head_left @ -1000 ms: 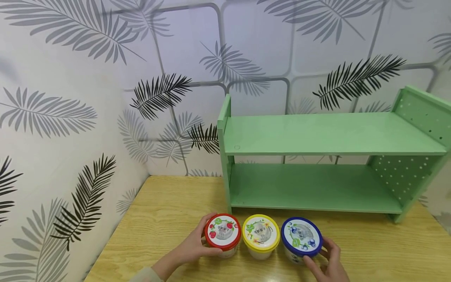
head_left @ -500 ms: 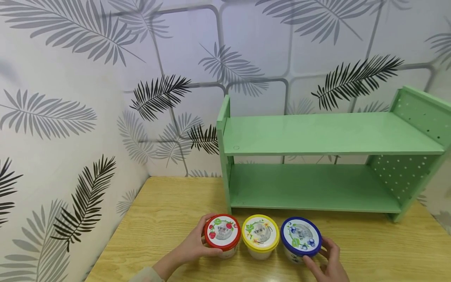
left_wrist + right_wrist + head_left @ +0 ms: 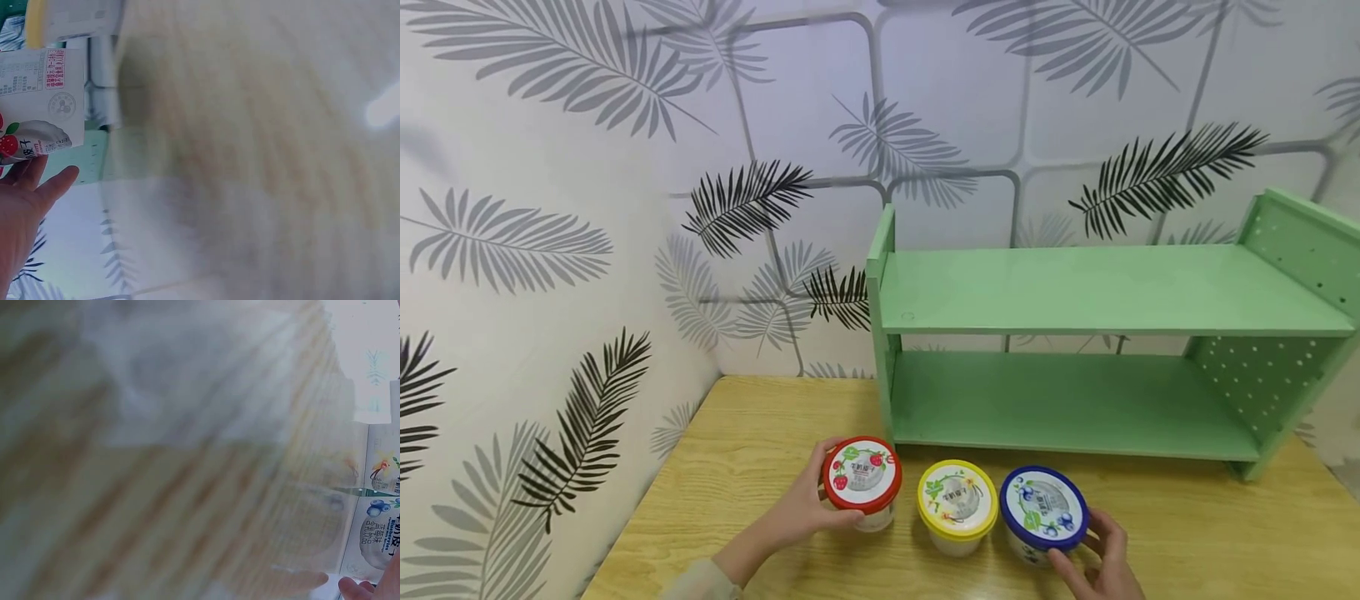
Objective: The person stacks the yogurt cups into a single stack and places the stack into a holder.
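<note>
My left hand [image 3: 803,506] grips a white tub with a red lid [image 3: 862,475], strawberries printed on it. In the left wrist view, the strawberry tub [image 3: 40,103] hangs slightly above the table. Beside it, a tub with a yellow lid [image 3: 958,498] stands on the table, touched by neither hand. My right hand [image 3: 1105,562] holds the side of a tub with a blue lid [image 3: 1043,504] and blueberry print, thumb at the front and fingers at the right. The right wrist view shows the blueberry tub [image 3: 372,540] standing on the table next to the yellow-lidded tub [image 3: 382,465].
A green two-tier shelf [image 3: 1075,400] stands on the wooden table [image 3: 760,433] just behind the tubs. Its left side panel [image 3: 881,333] rises close behind the red-lidded tub. A leaf-patterned wall [image 3: 940,117] closes off the back and left.
My left hand has lifted the red-lidded tub and moved it a little left and away from me, widening its gap to the yellow-lidded one. The right hand keeps its hold on the blue-lidded tub.
</note>
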The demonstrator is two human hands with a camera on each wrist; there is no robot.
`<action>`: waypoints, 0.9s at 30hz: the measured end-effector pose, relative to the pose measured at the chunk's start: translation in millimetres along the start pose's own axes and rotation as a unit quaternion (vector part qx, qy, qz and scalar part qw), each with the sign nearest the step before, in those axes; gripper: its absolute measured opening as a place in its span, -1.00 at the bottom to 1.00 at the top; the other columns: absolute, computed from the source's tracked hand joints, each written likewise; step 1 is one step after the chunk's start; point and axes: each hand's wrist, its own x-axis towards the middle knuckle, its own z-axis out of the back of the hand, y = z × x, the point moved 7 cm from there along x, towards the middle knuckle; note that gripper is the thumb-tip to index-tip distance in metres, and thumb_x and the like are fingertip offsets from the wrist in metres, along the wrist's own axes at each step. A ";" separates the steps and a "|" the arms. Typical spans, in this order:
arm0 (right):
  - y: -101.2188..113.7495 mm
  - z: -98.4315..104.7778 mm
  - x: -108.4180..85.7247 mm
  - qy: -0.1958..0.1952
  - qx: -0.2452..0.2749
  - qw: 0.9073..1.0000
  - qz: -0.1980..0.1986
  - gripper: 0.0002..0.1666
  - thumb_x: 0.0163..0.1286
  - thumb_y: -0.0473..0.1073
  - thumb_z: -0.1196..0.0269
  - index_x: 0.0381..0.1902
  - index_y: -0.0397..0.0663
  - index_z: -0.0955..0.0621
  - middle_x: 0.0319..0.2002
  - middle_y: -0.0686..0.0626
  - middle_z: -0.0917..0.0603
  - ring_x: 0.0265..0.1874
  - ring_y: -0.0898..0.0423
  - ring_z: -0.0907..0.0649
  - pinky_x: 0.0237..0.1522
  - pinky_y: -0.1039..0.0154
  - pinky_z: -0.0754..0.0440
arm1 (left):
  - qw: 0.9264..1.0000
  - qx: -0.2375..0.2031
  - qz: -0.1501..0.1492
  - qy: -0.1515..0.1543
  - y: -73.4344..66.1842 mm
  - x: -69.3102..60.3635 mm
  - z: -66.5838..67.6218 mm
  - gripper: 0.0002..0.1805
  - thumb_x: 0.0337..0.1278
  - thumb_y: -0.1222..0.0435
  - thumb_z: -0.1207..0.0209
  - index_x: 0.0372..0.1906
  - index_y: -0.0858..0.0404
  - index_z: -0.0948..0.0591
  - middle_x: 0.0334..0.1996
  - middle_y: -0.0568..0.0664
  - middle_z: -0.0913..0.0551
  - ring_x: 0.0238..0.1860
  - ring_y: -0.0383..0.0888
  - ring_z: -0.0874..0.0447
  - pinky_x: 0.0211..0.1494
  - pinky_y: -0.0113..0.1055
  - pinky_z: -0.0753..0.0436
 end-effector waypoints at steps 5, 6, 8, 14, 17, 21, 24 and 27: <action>1.3 0.0 -0.4 0.002 0.004 1.000 -0.009 0.21 0.27 0.29 -0.27 0.42 -0.28 0.16 0.36 -0.46 -0.09 0.25 -0.42 -0.29 0.01 -0.34 -0.44 | 0.999 0.017 -0.029 -0.005 -23.2 3.2 6.8 -0.01 -0.05 0.29 -0.46 0.43 0.17 -0.08 0.27 0.11 -0.33 0.23 0.06 -0.36 0.15 -0.11 -0.53; 2.3 0.1 -0.6 0.004 0.005 1.000 -0.008 0.21 0.28 0.28 -0.27 0.42 -0.30 0.17 0.35 -0.48 -0.08 0.25 -0.43 -0.28 0.02 -0.35 -0.43 | 0.999 0.021 -0.036 -0.005 -28.0 3.8 7.7 -0.01 -0.05 0.29 -0.45 0.42 0.17 -0.08 0.26 0.11 -0.33 0.22 0.06 -0.36 0.14 -0.13 -0.54; 3.0 0.7 -1.1 0.002 0.005 1.000 -0.003 0.21 0.28 0.30 -0.27 0.42 -0.30 0.16 0.35 -0.48 -0.08 0.24 -0.44 -0.28 0.02 -0.34 -0.44 | 0.998 0.028 -0.049 -0.004 -37.8 4.9 8.6 -0.02 -0.04 0.28 -0.45 0.42 0.16 -0.08 0.26 0.09 -0.33 0.21 0.05 -0.37 0.12 -0.16 -0.55; -6.1 0.2 1.6 -0.008 -0.003 1.000 0.003 0.24 0.23 0.37 -0.26 0.43 -0.25 0.13 0.35 -0.45 -0.11 0.24 -0.41 -0.31 0.01 -0.29 -0.47 | 0.995 0.047 -0.082 0.006 -65.8 9.1 3.8 -0.02 -0.05 0.26 -0.45 0.42 0.13 -0.09 0.26 0.05 -0.34 0.18 0.00 -0.41 0.11 -0.14 -0.54; -9.9 0.1 3.4 -0.019 -0.004 1.000 0.014 0.21 0.24 0.34 -0.27 0.43 -0.23 0.12 0.35 -0.44 -0.13 0.22 -0.40 -0.33 -0.01 -0.27 -0.49 | 0.994 0.055 -0.092 0.014 -77.2 12.5 -1.2 -0.01 -0.04 0.24 -0.45 0.43 0.12 -0.09 0.27 0.03 -0.35 0.18 -0.02 -0.42 0.11 -0.14 -0.54; -11.0 0.4 4.0 -0.029 -0.007 0.999 0.022 0.21 0.23 0.36 -0.27 0.42 -0.23 0.10 0.34 -0.43 -0.15 0.21 -0.39 -0.35 -0.05 -0.24 -0.52 | 0.993 0.061 -0.102 0.024 -89.2 19.2 -8.5 0.00 -0.04 0.24 -0.45 0.45 0.13 -0.07 0.28 0.01 -0.34 0.19 -0.05 -0.42 0.12 -0.14 -0.53; -10.7 -0.5 4.6 -0.029 -0.008 0.999 0.023 0.27 0.17 0.46 -0.23 0.42 -0.24 0.09 0.34 -0.43 -0.16 0.21 -0.40 -0.35 -0.07 -0.23 -0.52 | 0.992 0.064 -0.106 0.031 -96.4 24.8 -14.3 0.02 -0.04 0.24 -0.45 0.45 0.15 -0.06 0.28 -0.01 -0.35 0.20 -0.07 -0.42 0.13 -0.14 -0.53; -9.6 -0.9 4.6 -0.030 -0.012 0.999 0.027 0.27 0.15 0.47 -0.24 0.42 -0.21 0.07 0.34 -0.40 -0.18 0.21 -0.37 -0.37 -0.06 -0.22 -0.53 | 0.992 0.061 -0.107 0.037 -101.6 30.5 -20.4 0.02 -0.05 0.25 -0.45 0.45 0.14 -0.06 0.27 -0.03 -0.36 0.18 -0.09 -0.43 0.14 -0.16 -0.53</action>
